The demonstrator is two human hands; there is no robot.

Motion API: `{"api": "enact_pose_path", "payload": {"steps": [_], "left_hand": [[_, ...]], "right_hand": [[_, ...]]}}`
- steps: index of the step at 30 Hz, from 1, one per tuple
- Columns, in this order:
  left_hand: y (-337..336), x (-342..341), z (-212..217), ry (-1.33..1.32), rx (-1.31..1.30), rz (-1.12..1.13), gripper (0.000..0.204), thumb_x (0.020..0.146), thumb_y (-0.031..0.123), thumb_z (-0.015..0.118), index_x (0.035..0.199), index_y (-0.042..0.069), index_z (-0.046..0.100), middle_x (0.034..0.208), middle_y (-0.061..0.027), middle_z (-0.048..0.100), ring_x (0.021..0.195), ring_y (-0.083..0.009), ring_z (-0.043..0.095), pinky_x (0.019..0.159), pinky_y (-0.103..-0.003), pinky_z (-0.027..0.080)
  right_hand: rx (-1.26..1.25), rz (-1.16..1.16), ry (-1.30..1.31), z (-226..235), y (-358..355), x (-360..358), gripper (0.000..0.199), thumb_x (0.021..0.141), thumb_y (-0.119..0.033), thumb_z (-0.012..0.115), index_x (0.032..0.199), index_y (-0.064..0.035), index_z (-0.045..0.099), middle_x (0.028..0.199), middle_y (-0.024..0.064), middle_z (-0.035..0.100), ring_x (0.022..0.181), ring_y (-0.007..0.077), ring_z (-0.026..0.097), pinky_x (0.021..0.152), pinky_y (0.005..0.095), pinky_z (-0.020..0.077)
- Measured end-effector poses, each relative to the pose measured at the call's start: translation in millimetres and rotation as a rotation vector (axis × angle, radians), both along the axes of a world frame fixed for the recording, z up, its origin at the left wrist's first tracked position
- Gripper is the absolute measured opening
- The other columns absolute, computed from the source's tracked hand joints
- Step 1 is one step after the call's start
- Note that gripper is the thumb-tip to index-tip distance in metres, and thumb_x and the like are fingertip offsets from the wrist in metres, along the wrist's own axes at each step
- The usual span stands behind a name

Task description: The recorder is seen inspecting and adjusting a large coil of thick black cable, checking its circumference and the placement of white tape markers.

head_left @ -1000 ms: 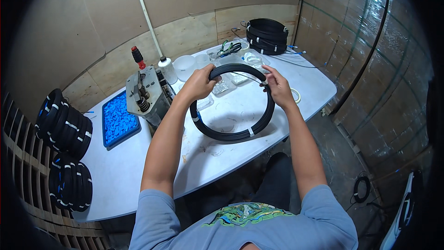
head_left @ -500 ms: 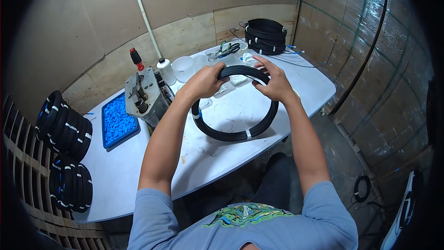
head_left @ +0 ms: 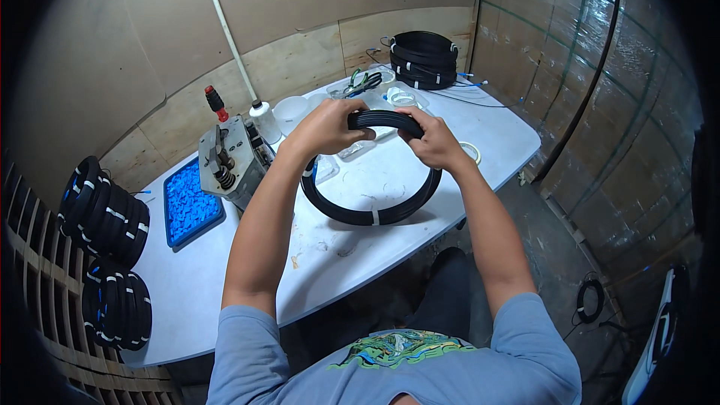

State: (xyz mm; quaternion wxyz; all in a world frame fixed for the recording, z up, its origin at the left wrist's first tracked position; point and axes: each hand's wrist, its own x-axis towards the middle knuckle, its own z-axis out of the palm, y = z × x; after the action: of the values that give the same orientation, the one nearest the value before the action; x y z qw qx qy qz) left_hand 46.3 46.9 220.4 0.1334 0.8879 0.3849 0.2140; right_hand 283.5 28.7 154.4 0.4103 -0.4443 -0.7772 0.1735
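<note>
A coil of black cable (head_left: 340,212) stands tilted above the white table (head_left: 341,255), its lower edge toward me. White tape bands wrap the coil at its near side and left side. My left hand (head_left: 328,129) is closed round the upper left of the ring, thumb on the inside. On the upper right, my right hand (head_left: 433,140) grips the same coil with its fingers wrapped over the top. Just beyond the right wrist lies a roll of tape (head_left: 470,152), partly covered by the arm.
At left stand a metal bench press (head_left: 232,161) with a red-and-black handle and a blue tray (head_left: 196,234) of small blue parts. Stacked cable coils (head_left: 424,60) sit at the back right, others (head_left: 112,217) at far left. A white bottle (head_left: 262,120) and pliers (head_left: 365,82) are behind.
My right hand has closed its raised fingers onto the coil. The coil has shifted slightly left and turned a little. The tape roll by my right wrist shows more now.
</note>
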Motion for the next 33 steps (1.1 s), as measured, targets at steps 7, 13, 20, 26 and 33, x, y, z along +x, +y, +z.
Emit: {"api": "enact_pose_path", "payload": {"steps": [7,13,20,26,33], "left_hand": [[12.3,-5.9,-11.7,-0.056,0.021,0.021,0.032,0.082,0.025,0.076,0.103,0.003,0.067,0.076,-0.0155,0.068,0.068,-0.0293,0.065,0.063,-0.039,0.047],[11.5,-6.3,-13.4,-0.017,0.061,0.042,0.033,0.081,0.025,0.076,0.104,0.004,0.066,0.077,-0.0169,0.068,0.071,-0.0329,0.066,0.064,-0.040,0.048],[17.2,-5.1,-19.5,0.098,0.226,0.103,0.023,0.083,0.023,0.071,0.094,0.003,0.064,0.077,-0.0180,0.067,0.076,-0.0384,0.065,0.067,-0.046,0.050],[14.9,-3.1,-21.2,0.117,0.263,0.153,0.024,0.083,0.022,0.072,0.090,0.003,0.059,0.075,-0.0192,0.065,0.076,-0.0402,0.063,0.065,-0.048,0.047],[19.8,-3.9,-22.9,0.164,0.251,0.165,0.023,0.085,0.023,0.070,0.093,0.005,0.059,0.077,-0.0193,0.066,0.077,-0.0414,0.064,0.067,-0.051,0.048]], "right_hand": [[0.051,-0.090,0.216,-45.6,14.5,-1.9,0.036,0.087,-0.007,0.066,0.121,-0.0078,0.056,0.083,0.0135,0.067,0.070,0.0222,0.063,0.067,0.0335,0.0500],[-0.011,-0.093,0.198,-42.8,14.0,-1.4,0.036,0.087,-0.007,0.065,0.122,-0.0082,0.055,0.083,0.0135,0.067,0.073,0.0219,0.065,0.068,0.0338,0.0505],[0.030,-0.046,0.147,-38.1,12.8,-6.4,0.036,0.090,-0.007,0.064,0.124,-0.0091,0.054,0.076,0.0098,0.063,0.066,0.0165,0.059,0.062,0.0308,0.0474],[0.015,-0.022,0.118,-31.3,13.3,-9.5,0.036,0.089,-0.007,0.064,0.124,-0.0083,0.053,0.079,0.0124,0.065,0.068,0.0181,0.061,0.063,0.0327,0.0484],[0.042,-0.013,0.124,-32.8,16.9,-9.0,0.036,0.089,-0.008,0.065,0.124,-0.0076,0.053,0.080,0.0137,0.066,0.068,0.0187,0.061,0.066,0.0326,0.0497]]}}
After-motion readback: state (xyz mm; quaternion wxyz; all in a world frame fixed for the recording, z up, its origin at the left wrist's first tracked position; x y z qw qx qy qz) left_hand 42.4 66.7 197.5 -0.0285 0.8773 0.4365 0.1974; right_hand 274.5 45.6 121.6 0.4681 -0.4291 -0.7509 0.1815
